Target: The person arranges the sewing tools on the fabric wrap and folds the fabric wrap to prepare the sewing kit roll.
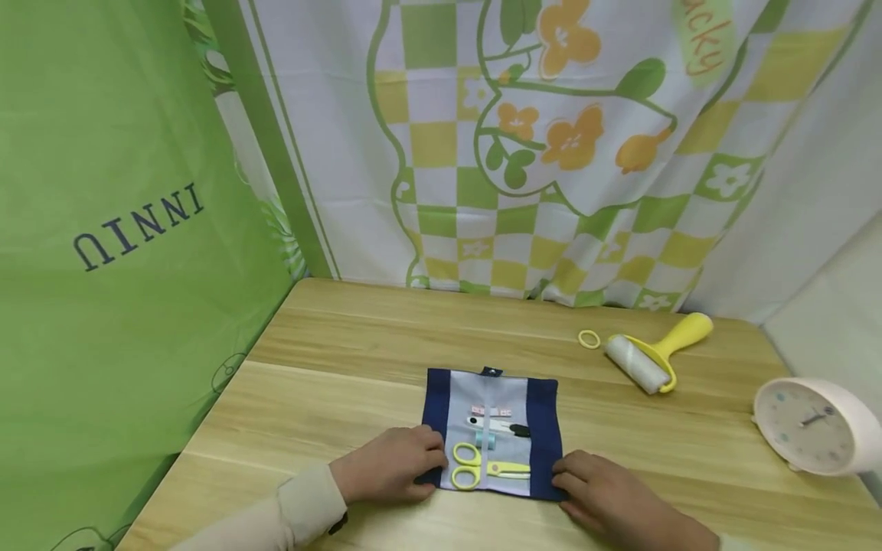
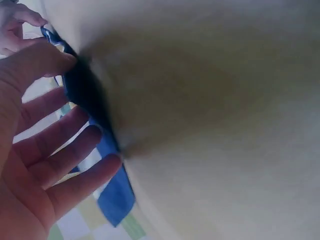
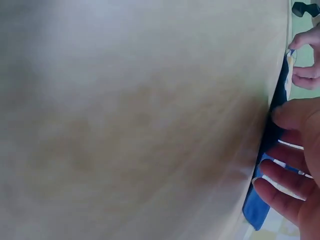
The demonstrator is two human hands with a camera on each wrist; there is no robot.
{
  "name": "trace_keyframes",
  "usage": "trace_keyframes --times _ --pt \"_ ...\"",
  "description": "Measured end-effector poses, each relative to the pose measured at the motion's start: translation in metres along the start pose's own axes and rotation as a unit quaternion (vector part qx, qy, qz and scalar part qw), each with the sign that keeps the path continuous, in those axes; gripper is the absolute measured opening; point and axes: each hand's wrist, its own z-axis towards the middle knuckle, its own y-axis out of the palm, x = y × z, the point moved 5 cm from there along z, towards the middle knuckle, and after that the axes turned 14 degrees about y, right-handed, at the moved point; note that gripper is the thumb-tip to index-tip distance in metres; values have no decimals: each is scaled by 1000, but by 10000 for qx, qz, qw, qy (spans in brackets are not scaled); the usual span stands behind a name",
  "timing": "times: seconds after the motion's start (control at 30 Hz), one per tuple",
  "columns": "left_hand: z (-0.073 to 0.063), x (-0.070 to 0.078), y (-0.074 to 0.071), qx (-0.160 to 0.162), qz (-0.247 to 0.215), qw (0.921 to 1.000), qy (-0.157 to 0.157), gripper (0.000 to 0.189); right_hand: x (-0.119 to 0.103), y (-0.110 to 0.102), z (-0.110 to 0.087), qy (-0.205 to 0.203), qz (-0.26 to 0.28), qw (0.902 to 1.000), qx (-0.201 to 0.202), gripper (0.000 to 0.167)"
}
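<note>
A navy-edged cloth sewing roll lies unfolded on the wooden table, with a small snap tab at its far edge. Under a pale band down its middle are yellow scissors, a teal thread spool, a white and black tool of unclear kind and a pink strip. My left hand touches the roll's left border, fingers spread and relaxed in the left wrist view. On the right border rest the fingertips of my right hand, loosely extended. The finger undersides are partly hidden in the head view.
Back right on the table lie a lint roller with a yellow handle and a yellow ring. A pale pink clock stands at the right edge. Patterned curtain hangs behind, green cloth at left.
</note>
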Motion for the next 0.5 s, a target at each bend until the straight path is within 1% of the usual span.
trace_keyframes --times 0.03,0.1,0.17,0.2,0.3,0.37,0.43,0.47,0.5 --pt "1 -1 -1 -8 -57 10000 -60 22 0 0 2 53 26 10000 26 19" --pt "3 -4 -3 17 -275 9992 -277 20 2 1 6 262 151 9995 -25 17" --pt "5 -8 -4 106 -648 9961 -585 16 7 1 10 644 392 9970 -160 18" --pt "6 -11 -4 174 -861 9931 -771 15 10 1 13 876 583 9941 -267 20" --pt "5 -18 -4 508 -1457 9794 -1303 13 20 2 18 1341 1176 9832 -383 20" --pt "3 -24 -4 858 -1758 9672 -1619 11 27 3 21 1528 1514 9757 -419 20" --pt "0 -31 -2 1295 -1952 9548 -1831 11 32 2 24 1582 1808 9700 -375 22" --pt "-1 -34 -2 1459 -2034 9490 -1917 12 34 3 26 1633 1913 9671 -389 23" --pt "-1 -37 -1 1577 -2071 9453 -1966 12 36 3 27 1651 2011 9648 -378 25"
